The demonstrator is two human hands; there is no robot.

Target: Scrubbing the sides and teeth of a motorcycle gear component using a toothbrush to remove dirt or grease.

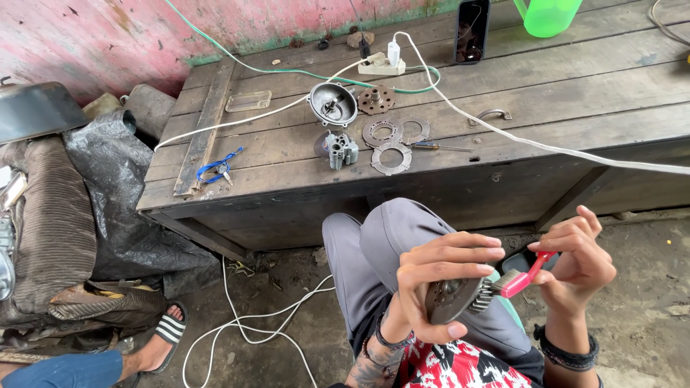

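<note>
My left hand [438,276] grips a round grey metal disc [451,299] with a toothed edge, held on its side above my lap. My right hand [578,266] holds a red-handled brush [519,282], its bristles pressed against the disc's edge. Both hands hover over my grey trousers [381,244]. On the wooden bench [546,93] ahead lie more parts: a round metal cover [333,103], a rusty hub disc [376,100], three flat ring plates [391,157], and a small grey metal block [342,150].
A white cable [503,133] runs across the bench from a power strip [381,67]. A phone [472,30] leans upright, a green jug [548,16] beside it. A screwdriver [435,146] and blue-handled tool [215,167] lie there. Another person's sandalled foot [162,338] rests at the lower left.
</note>
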